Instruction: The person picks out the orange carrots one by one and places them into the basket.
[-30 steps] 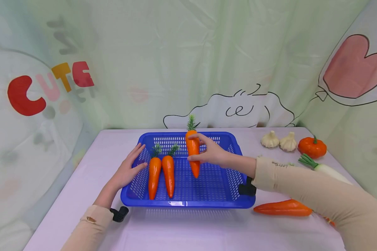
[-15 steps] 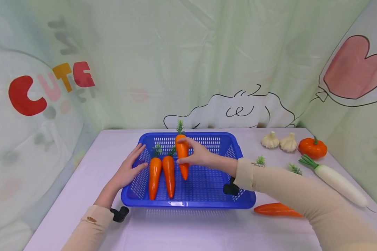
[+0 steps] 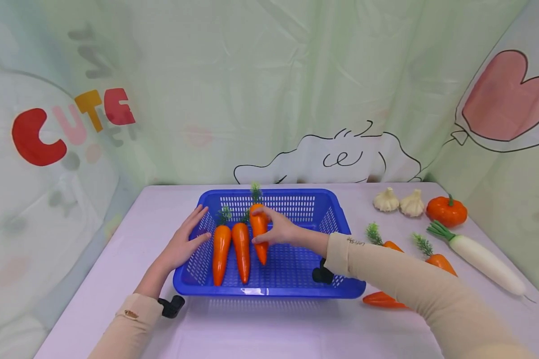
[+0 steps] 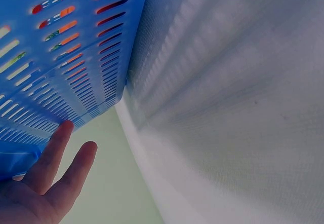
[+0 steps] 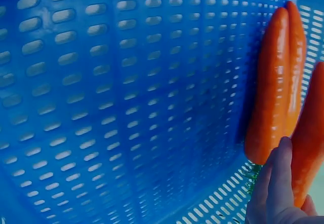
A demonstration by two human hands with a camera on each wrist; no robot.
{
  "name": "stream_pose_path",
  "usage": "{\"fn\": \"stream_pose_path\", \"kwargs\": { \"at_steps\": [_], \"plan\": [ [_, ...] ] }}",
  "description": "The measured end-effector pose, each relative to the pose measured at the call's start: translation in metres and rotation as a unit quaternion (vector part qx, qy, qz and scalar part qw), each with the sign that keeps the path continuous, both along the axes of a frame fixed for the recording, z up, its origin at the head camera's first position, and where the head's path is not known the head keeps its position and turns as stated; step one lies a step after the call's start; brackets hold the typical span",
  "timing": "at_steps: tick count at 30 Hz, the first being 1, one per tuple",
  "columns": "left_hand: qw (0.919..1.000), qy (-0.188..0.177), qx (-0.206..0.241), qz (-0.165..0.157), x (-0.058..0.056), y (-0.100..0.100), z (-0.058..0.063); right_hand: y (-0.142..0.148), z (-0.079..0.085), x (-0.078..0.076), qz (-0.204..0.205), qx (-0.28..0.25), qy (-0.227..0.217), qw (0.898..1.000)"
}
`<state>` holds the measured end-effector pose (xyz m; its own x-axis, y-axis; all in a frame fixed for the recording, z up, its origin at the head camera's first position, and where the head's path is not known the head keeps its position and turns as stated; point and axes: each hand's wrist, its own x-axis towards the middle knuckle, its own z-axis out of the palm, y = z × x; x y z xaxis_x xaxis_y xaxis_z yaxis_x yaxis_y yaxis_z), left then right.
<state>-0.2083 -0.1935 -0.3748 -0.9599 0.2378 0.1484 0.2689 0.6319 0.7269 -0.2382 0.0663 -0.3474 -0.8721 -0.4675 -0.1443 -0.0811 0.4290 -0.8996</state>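
My right hand [image 3: 280,228] pinches an orange carrot [image 3: 258,225] between thumb and fingers, low inside the blue plastic basket [image 3: 269,292]. Its leafy top points to the far side and its tip toward me. Beside it on the left, two more carrots [image 3: 221,254] lie side by side in the basket; the right wrist view shows this pair [image 5: 273,87] close to the held carrot [image 5: 310,138]. At the basket's left rim rests my left hand [image 3: 181,244]. Its fingers [image 4: 71,178] extend straight outside the perforated wall in the left wrist view.
Right of the basket lie more carrots [image 3: 441,262], partly behind my right sleeve, and a white radish [image 3: 487,264]. Two garlic bulbs [image 3: 386,200] and a small orange pumpkin [image 3: 446,211] stand at the back right. A printed curtain [image 3: 269,99] hangs behind the table.
My right hand has carried the carrot leftward and then down into the basket, near the other two. More vegetables on the right have come out from behind the sleeve. My left hand has stayed still.
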Motion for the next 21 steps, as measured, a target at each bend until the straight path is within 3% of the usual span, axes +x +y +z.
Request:
{"fn": "stream_pose_path", "kwargs": {
  "at_steps": [9,21],
  "plan": [
    [1.0,-0.002,-0.001,0.002,0.0,-0.001,0.0,-0.005,-0.009,-0.001,0.004,0.061,-0.018,0.998],
    [1.0,0.0,0.0,0.0,0.001,-0.001,0.001,-0.007,-0.018,-0.002,0.015,0.078,-0.052,0.995]
  ]
}}
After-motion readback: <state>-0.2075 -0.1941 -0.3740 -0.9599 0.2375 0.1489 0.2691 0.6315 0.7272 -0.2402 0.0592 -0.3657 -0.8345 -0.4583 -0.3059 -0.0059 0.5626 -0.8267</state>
